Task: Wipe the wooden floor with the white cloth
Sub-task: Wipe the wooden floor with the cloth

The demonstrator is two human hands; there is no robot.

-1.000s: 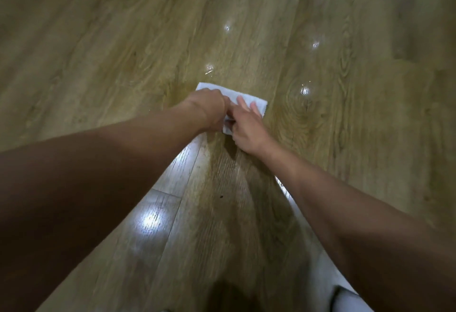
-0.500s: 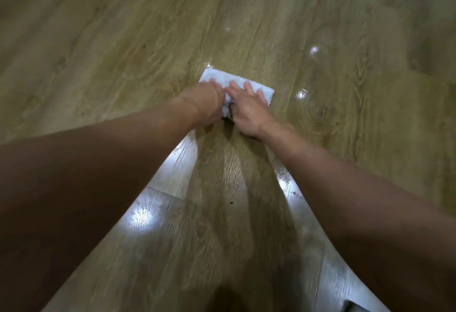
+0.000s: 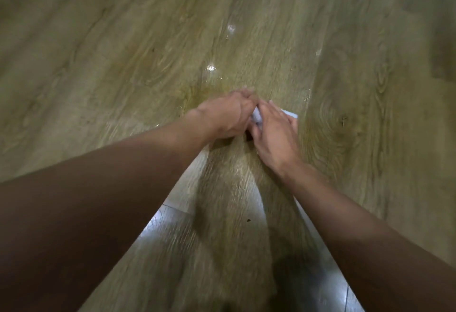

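Head view: one white cloth [image 3: 256, 117] on the wooden floor [image 3: 138, 47], left hand [image 3: 228, 114] gripping it, right hand [image 3: 274, 130] pressing it flat-fingered.

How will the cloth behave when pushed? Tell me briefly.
Probably floppy: the cloth bunches up between the left hand and right hand. Likely slides easily, since the floor looks glossy. Probably light: its exposed corner lies thin and flat.

The cloth [image 3: 256, 117] lies on the floor [image 3: 123, 65] out in front of the person, mostly under both hands. The left hand [image 3: 227, 114] curls over its left part. The right hand [image 3: 274, 134] lies flat on its right part, touching the left hand. One corner sticks out beyond the right hand, on its far right side.
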